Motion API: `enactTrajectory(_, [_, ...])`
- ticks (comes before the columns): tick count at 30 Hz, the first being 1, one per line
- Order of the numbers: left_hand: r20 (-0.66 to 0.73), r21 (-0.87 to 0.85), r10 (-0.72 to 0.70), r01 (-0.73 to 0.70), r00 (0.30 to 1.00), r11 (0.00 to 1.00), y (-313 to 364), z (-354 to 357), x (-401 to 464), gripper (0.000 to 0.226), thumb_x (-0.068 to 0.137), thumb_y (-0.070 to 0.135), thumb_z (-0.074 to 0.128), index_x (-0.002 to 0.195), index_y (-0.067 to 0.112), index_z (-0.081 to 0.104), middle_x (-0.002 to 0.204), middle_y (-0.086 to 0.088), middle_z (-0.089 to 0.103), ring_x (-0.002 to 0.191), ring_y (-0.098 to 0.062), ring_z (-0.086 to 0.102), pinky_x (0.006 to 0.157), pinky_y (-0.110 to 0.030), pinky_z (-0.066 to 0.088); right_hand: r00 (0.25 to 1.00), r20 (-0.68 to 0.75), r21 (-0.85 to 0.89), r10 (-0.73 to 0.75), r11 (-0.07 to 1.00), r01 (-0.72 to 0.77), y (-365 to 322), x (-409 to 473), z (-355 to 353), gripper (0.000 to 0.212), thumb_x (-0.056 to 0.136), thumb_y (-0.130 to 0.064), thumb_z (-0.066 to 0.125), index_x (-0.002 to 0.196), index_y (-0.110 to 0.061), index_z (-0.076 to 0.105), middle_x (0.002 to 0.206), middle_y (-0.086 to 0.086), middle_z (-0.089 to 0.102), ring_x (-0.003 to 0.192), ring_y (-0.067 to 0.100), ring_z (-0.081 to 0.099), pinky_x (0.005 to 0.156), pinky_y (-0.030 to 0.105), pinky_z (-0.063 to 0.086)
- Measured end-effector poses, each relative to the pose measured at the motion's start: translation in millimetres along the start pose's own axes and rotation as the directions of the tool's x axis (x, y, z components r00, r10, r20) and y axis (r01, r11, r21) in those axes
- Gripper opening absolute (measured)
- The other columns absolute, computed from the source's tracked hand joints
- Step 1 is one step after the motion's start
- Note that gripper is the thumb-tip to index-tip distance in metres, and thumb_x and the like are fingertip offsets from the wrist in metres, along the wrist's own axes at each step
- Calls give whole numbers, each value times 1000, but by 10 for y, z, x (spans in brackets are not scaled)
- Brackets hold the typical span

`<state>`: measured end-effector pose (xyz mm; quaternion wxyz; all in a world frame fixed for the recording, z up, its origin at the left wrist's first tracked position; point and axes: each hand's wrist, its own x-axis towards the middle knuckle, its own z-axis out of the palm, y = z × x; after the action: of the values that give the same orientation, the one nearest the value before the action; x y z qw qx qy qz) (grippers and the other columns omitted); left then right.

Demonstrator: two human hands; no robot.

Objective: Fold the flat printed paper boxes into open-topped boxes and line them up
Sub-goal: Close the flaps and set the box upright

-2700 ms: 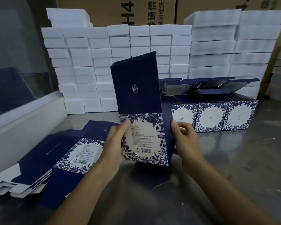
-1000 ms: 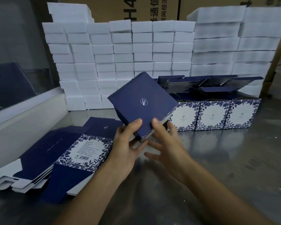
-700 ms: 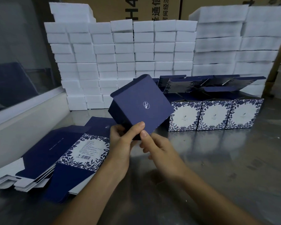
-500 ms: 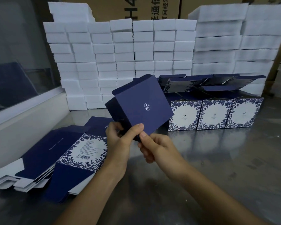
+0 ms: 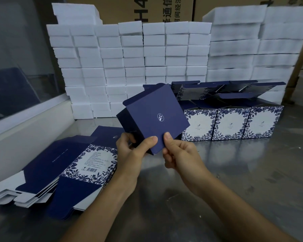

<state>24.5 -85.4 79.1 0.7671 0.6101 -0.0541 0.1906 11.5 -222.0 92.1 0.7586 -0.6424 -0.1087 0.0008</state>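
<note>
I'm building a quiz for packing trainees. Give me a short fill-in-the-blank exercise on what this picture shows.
1. The dark blue paper box with a small white logo is held by ____ hands.
2. ____ folded floral-printed boxes show their fronts in the row on the metal table.
3. The pile of flat unfolded boxes lies to the person's ____.
4. Behind the row stand stacks of ____ foam blocks.

Missing words: both; three; left; white

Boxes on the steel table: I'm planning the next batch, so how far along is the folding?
Done: three folded boxes stand side by side in a row, tops open. In hand: the left hand and right hand both pinch a half-formed navy box above the table. Left: a stack of flat blanks lies at the left, so most work remains.
</note>
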Motion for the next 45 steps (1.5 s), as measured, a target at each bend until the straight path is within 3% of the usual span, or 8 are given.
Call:
enactTrajectory(5, [18,10,-13,13,1000,1000,0,-24,6,64,49,46,79,102,17,59,94,1,71,86,-17,72,70,-29,54,999,-1,-11,-50,999,50,26,3,5,48,100,-33,55,56,-15,56,49,-2,45,46,8,37,53,20,36])
enactTrajectory(12, [51,62,1,-4,999,998,6,-6,-3,61,49,49,78,100,22,61,87,9,72,85,-14,71,66,-27,56,988,-135,6,-77,997,79,54,25,-37,61,97,-48,53,43,-20,54,45,-2,43,44,9,36,49,18,35])
enactTrajectory(18, [50,98,-18,13,999,995,9,-39,10,59,48,52,76,97,25,61,82,13,69,77,-9,67,63,-28,51,990,-90,18,-106,994,108,81,60,-57,61,101,-40,51,44,-21,52,44,-4,40,42,9,34,46,17,34])
enactTrajectory(32, [74,111,-138,129,988,985,-21,-113,24,62,48,53,76,96,18,60,109,-16,64,84,-16,65,67,-35,50,976,-212,4,-49,999,51,41,147,-258,67,105,-38,45,41,-20,55,43,-3,44,42,9,41,49,20,39])
enactTrajectory(38, [82,27,-269,268,960,963,-7,-87,48,61,46,53,78,95,20,63,89,-1,68,74,-14,63,62,-34,45,934,-352,51,-60,995,83,-1,161,-292,65,103,-36,49,40,-20,48,43,-1,38,40,11,33,47,23,30])
enactTrajectory(42, [97,-68,-443,450,891,890,75,-74,60,49,49,50,79,87,21,72,79,-1,65,68,-19,59,54,-31,38,878,-424,-138,-222,974,180,6,181,-428,38,96,-26,65,63,-16,49,60,4,44,55,14,37,54,26,33])
enactTrajectory(44, [100,-103,-513,522,852,847,104,-83,67,51,50,53,74,88,19,69,87,-6,63,80,-25,57,58,-32,35,889,-352,-249,-292,945,212,16,181,-448,15,90,-28,72,90,-17,62,84,5,59,74,14,53,65,24,46])
enactTrajectory(45, [105,-128,-545,555,832,822,110,-101,80,53,52,53,74,91,18,67,94,-10,64,87,-29,58,64,-34,35,903,-319,-271,-289,940,205,32,183,-465,26,87,-34,74,107,-22,62,100,1,64,88,12,59,75,23,50])
